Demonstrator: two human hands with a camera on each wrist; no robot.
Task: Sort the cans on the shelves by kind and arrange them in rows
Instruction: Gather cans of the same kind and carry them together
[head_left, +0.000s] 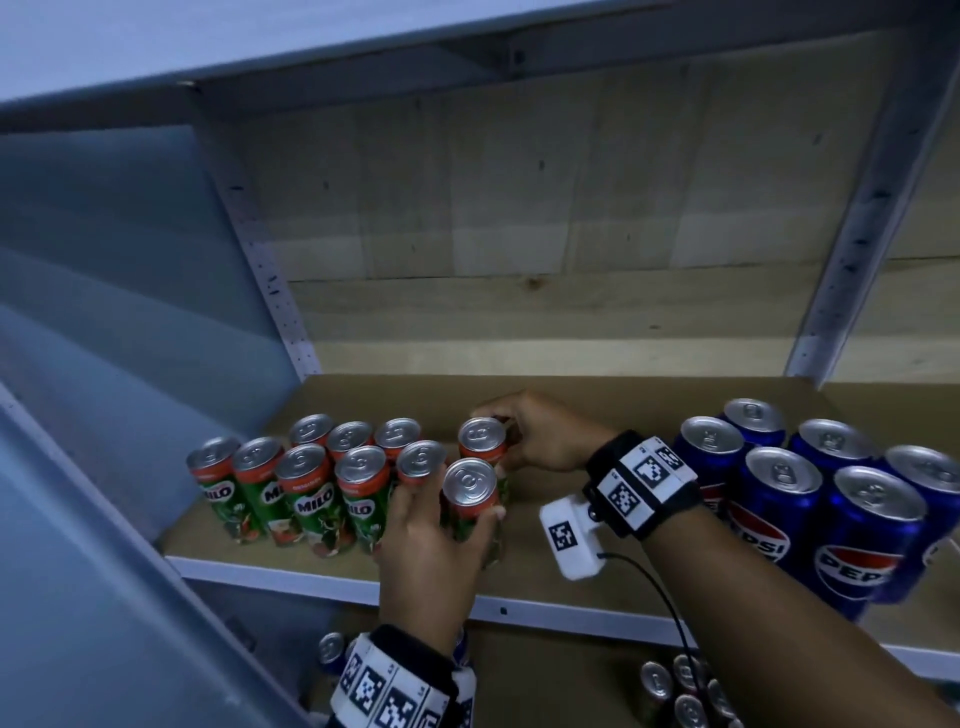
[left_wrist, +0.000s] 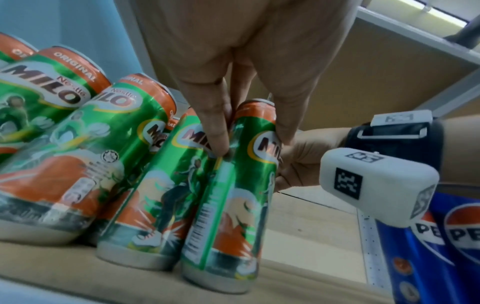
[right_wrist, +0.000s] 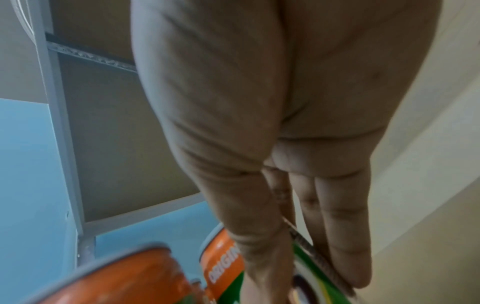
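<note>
Each hand has a Milo can: the left hand (head_left: 426, 540) wraps the front Milo can (head_left: 470, 499) at the near end of the row, and the right hand (head_left: 535, 434) pinches the rear Milo can (head_left: 482, 441) just behind it, both standing on the shelf (head_left: 519, 603). I'd slide them upright, snug against the green Milo group (head_left: 311, 478) left of the left hand, front row and back row flush. Past the right wrist stand the blue Pepsi cans (head_left: 810, 499), with bare brown board between, a wooden back panel (head_left: 519, 260) behind and more cans (head_left: 680, 691) on the shelf below.
</note>
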